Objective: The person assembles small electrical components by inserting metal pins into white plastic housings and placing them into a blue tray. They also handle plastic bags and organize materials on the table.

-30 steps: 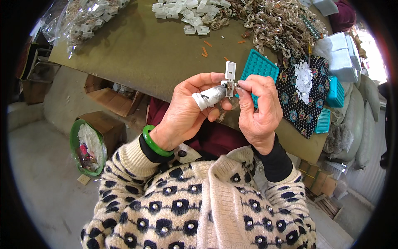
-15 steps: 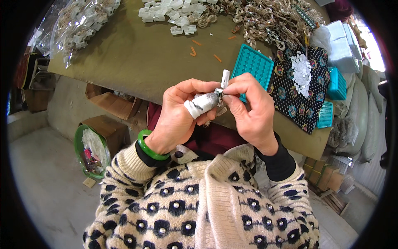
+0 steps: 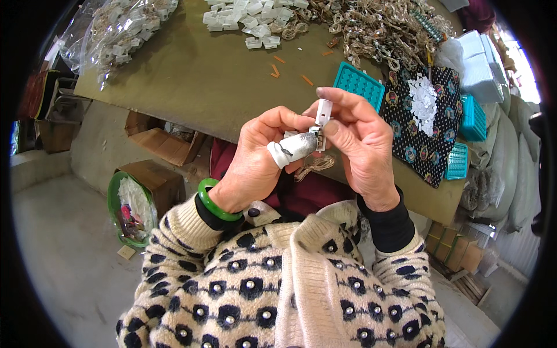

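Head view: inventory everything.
Open case: one, white, centre
Cord bundle: one, beige, below case
Table: one, olive, ahead
Cases: many, white, far edge
Cord pile: one, brownish, far right
Strips: about five, orange, on table
Trays: several, teal, right
Cloth: one, dark, right
Flakes: many, white, on cloth
Bag: one, clear, far left
Basin: one, green, floor
Boxes: several, brown, both sides
Sacks: several, pale, right
Left hand: one, white finger cover, on case
Right hand: one, bare, on case

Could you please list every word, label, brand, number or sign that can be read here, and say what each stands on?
None can be read.
White case: any marking is too small to read.
Cloth: a printed pattern, no readable words.
Cartons: too small and blurred to tell.
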Motion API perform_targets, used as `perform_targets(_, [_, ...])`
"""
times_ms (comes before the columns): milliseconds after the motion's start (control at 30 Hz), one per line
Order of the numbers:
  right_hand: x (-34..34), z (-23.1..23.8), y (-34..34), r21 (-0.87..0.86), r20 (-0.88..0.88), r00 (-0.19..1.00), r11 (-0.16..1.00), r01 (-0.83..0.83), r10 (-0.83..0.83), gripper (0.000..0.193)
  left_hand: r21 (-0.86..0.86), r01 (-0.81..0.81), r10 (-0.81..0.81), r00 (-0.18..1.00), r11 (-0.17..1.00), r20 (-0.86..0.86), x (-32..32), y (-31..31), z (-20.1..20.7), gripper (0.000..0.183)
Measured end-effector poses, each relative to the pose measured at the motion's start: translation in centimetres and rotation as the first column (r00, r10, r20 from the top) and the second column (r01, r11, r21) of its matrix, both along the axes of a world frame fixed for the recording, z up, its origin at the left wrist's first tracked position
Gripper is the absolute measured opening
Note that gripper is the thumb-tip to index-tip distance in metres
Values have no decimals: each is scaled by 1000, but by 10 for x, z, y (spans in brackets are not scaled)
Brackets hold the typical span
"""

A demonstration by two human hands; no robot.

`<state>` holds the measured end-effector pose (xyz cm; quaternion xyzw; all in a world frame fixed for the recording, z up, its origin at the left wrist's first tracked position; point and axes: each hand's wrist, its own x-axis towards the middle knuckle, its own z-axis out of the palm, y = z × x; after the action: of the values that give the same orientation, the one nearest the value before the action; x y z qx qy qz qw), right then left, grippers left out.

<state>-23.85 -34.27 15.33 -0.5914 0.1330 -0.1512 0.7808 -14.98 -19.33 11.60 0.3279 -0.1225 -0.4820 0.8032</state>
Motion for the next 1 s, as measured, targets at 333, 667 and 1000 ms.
perform_targets(333, [4, -4, 18, -477, 181, 969, 847, 235, -167, 14, -113, -43, 24, 986, 993, -164, 1, 8, 0, 20])
perform_targets(667, [25, 0, 21, -742, 421, 901, 611, 275, 105, 27, -130, -217, 200, 970, 967, -137, -4, 12, -1, 19])
perform_targets(1000, [22, -23, 29, -802, 461, 879, 482, 353, 123, 25, -221, -8, -72, 934, 975, -350, -5, 11, -17, 16])
